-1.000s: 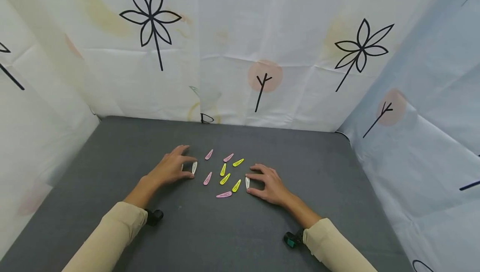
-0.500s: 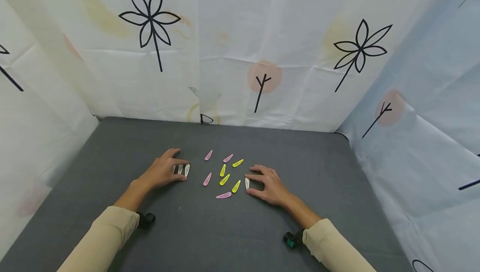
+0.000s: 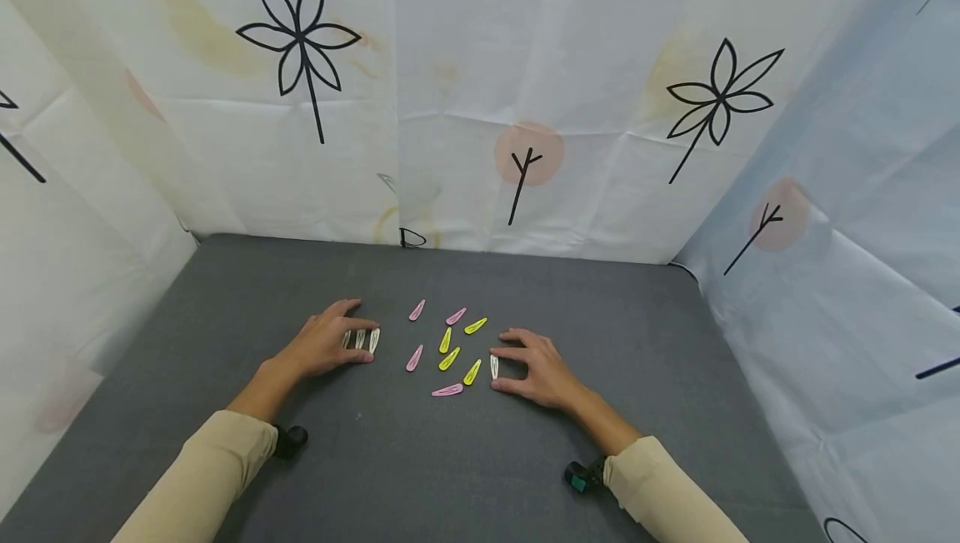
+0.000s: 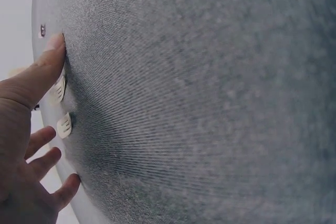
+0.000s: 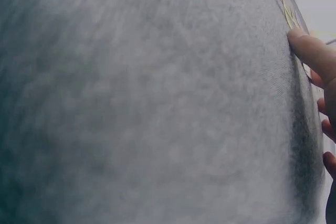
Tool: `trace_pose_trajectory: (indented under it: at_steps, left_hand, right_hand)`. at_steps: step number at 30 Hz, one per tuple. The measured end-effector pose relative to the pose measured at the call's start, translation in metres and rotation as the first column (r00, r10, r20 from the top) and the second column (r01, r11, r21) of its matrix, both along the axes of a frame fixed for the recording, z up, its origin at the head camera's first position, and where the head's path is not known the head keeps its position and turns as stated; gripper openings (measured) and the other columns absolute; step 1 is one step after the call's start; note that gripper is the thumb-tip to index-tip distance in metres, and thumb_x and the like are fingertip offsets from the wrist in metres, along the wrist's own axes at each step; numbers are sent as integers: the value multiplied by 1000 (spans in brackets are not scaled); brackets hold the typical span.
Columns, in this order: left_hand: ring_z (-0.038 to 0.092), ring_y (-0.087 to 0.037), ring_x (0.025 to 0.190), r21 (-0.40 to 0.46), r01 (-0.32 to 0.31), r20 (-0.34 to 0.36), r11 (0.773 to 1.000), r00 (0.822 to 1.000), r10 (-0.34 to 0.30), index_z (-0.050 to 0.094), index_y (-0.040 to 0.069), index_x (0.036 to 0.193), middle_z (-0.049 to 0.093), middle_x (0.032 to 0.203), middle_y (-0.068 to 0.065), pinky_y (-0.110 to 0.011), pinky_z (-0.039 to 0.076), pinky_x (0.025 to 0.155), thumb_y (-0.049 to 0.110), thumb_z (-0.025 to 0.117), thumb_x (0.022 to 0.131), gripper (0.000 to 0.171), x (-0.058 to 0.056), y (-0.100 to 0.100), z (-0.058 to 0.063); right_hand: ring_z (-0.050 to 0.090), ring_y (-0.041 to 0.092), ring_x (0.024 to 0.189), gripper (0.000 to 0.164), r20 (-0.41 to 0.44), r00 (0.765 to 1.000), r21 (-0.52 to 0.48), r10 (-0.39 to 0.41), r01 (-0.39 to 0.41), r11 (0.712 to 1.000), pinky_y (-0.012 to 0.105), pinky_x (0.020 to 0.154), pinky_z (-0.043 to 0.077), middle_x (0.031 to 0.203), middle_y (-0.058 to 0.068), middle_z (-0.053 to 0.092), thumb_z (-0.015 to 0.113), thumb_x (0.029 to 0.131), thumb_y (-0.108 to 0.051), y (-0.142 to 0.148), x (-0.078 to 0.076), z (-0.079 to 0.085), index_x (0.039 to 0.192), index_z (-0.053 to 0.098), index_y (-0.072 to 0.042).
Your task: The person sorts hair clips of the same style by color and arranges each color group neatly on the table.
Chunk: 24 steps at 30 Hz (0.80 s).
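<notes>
Grip of our left hand (image 3: pixel 322 343), head view: narrow, thumb and forefinger at opposite ends of one white hair clip (image 3: pixel 374 341), held lengthwise between them. Two more white clips (image 3: pixel 361 339) lie parallel beside it, on the side toward the counter's left edge, within the curve of the same hand. Grip of our right hand (image 3: pixel 545 372): likewise narrow, thumb and forefinger at both ends of a further white clip (image 3: pixel 494 366), on the right-edge side of the group. Between the hands we count four pink clips (image 3: pixel 414 358) and four yellow clips (image 3: pixel 449 359), at mixed angles; the pink one farthest from the back edge lies just beside a yellow one. Carrier: gray counter (image 3: pixel 465 468), back edge against a pale printed sheet (image 3: pixel 465 43). Worn: beige sleeves (image 3: pixel 202 476).

Left wrist view: thumb extended low at the counter, other fingers apart, white clips between.

Right wrist view: thumb low at the counter, yellow and pink beyond its tip; the held clip we find mostly hidden.
</notes>
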<state>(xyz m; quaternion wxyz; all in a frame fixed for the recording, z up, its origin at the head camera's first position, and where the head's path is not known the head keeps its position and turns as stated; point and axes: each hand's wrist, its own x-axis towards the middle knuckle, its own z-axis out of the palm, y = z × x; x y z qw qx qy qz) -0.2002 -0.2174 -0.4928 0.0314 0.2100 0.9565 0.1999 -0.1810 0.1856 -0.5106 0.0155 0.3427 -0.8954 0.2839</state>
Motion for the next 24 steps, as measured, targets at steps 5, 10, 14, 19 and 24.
trace_pose_trajectory:
  at_steps: [5,10,14,19,24]
  left_hand:
    - [37,-47,136,-1,-12,9,1000,1000,12,72,18,124,42,148,-27,-72,31,97,40,84,77,53,-1,0,-1]
    - [37,-48,136,12,-14,11,1000,1000,14,72,18,124,41,148,-27,-76,28,98,39,85,77,53,0,0,-2]
    - [37,-49,136,14,-16,16,1000,1000,16,71,18,125,41,148,-28,-75,29,98,39,84,78,53,1,-1,-2]
    - [37,-49,136,0,-27,27,1000,999,27,71,18,125,41,148,-28,-74,29,98,39,84,78,53,1,0,-1]
    - [36,-49,136,-14,-29,32,999,999,30,70,18,126,41,149,-28,-74,29,98,40,83,79,54,-1,2,-1]
  right_hand:
    - [46,32,133,52,-6,1000,14,-26,26,1000,60,105,33,133,13,59,81,83,-38,-9,-3,9,125,70,-10]
    - [45,33,133,53,-33,999,28,-8,9,1000,60,105,33,132,14,58,80,84,-37,-35,-10,22,126,69,-8]
    - [45,31,132,53,-67,998,63,8,-4,998,58,104,35,131,13,58,79,84,-38,-65,-16,28,126,69,-8]
    - [43,29,135,53,-119,993,131,14,2,991,54,104,36,132,10,58,78,85,-41,-103,-19,33,127,69,-10]
    - [39,25,139,53,-147,989,188,-17,45,981,49,105,36,136,7,57,76,86,-46,-134,-19,30,129,68,-15]
